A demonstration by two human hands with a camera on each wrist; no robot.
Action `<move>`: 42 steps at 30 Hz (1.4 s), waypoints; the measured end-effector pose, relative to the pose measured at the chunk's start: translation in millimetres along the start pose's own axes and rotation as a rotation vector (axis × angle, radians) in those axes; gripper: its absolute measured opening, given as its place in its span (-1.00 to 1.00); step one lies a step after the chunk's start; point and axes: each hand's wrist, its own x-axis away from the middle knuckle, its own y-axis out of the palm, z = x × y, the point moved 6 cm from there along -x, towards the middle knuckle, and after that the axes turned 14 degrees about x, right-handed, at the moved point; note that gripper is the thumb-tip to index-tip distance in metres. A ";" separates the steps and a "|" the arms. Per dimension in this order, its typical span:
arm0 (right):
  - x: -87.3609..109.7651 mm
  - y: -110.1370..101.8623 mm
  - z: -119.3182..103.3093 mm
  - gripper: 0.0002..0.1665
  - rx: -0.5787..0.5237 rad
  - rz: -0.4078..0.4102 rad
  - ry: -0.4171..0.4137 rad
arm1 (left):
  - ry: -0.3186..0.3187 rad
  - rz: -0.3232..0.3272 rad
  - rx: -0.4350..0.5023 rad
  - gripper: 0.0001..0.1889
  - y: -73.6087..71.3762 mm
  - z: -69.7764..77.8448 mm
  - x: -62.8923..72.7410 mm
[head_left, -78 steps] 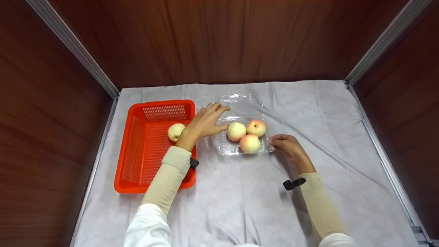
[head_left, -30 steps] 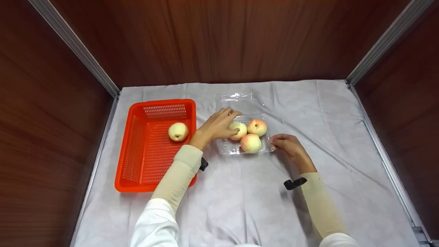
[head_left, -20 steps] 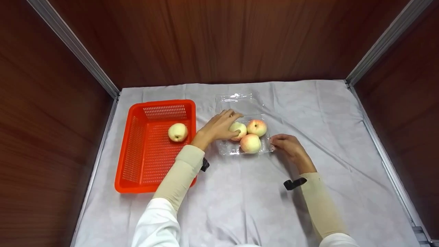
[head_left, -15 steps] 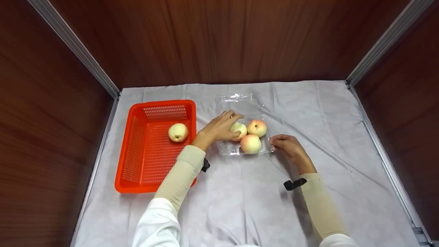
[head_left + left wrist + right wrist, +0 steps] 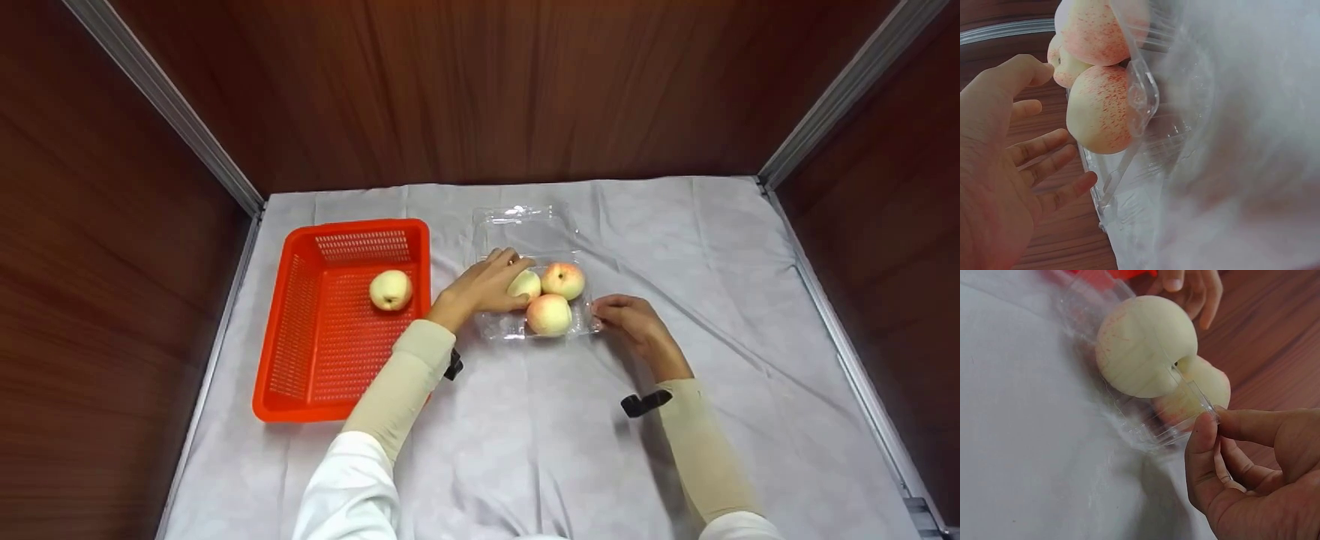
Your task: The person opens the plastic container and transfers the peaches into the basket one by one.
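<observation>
Three pale yellow peaches with a red blush, such as the leftmost peach (image 5: 527, 284), sit together in a clear plastic clamshell box (image 5: 496, 330). My left hand (image 5: 487, 289) is at the leftmost peach, overlapping its left side in the head view. In the left wrist view, the fingers of the left hand (image 5: 1010, 157) are spread and relaxed, with a gap to the nearest peach (image 5: 1100, 112). At the box's right edge, my right hand (image 5: 634, 322) pinches the rim between thumb and finger; the right wrist view shows the right hand (image 5: 1258, 461) gripping the clear rim (image 5: 1202, 402).
A red plastic basket (image 5: 266, 375) stands to the left, with one peach (image 5: 391, 290) inside. The box's clear lid (image 5: 525, 225) lies folded back behind it. Wrinkled pale cloth covers the table (image 5: 510, 450); brown wood-grain panels (image 5: 480, 90) enclose the back and sides.
My left hand moved right from beside the basket to the leftmost peach, then slightly toward me. That peach shifted slightly right. My right hand has stayed at the rim.
</observation>
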 end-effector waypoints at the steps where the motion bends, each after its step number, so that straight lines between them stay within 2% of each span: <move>1: 0.0 0.1 0.0 -0.90 0.000 -0.003 -0.001 | 0.003 0.000 -0.003 -0.32 0.7 0.0 -0.3; 8: 0.1 -0.2 -0.3 -0.89 0.000 -0.002 -0.006 | 0.001 -0.006 -0.026 -0.31 4.8 -2.2 -2.2; 20: -0.8 -1.1 1.2 -0.88 0.007 0.004 -0.021 | -0.037 -0.034 -0.059 -0.30 11.3 -7.5 -4.0; 30: -0.8 -2.2 2.5 -0.90 0.049 0.026 0.010 | -0.042 -0.046 -0.054 -0.31 16.2 -8.7 -6.0; 42: 0.0 -3.3 2.6 -0.90 0.040 0.016 -0.002 | -0.041 -0.055 -0.089 -0.32 20.9 -9.9 -5.3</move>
